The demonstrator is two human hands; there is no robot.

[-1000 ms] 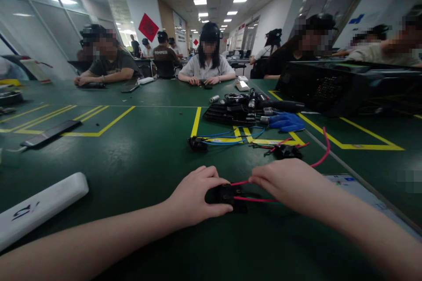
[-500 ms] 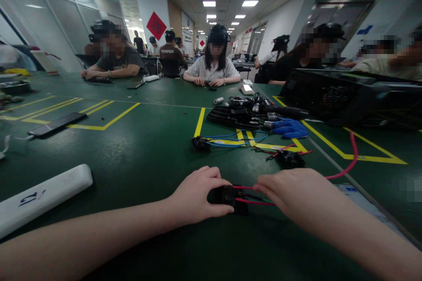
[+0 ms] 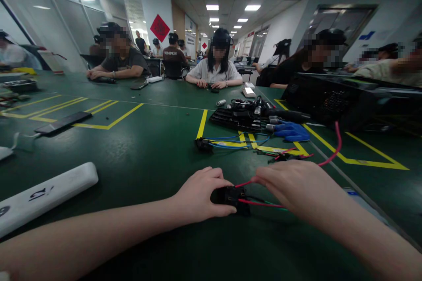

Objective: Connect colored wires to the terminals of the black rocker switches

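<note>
My left hand [image 3: 201,193] is closed around a small black switch block [image 3: 231,196] that rests on the green table [image 3: 138,158]. My right hand [image 3: 290,186] pinches a red wire [image 3: 334,147] close to the block; the wire loops up and to the right behind the hand. A second red wire and a thin green one run from the block under my right hand. Farther back lie a black block with blue wires [image 3: 204,144] and another with red wires [image 3: 280,156], both untouched.
A white bar [image 3: 46,195] lies at the left. A phone [image 3: 62,123] sits on yellow floor-style markings. A black tray of parts [image 3: 237,116], a blue glove [image 3: 292,131] and a black case [image 3: 332,99] stand behind. Several people sit along the far edge.
The red wire's loop has swung from low at the right to higher and nearer. My right hand has shifted slightly up along the wire. My left hand keeps its grip.
</note>
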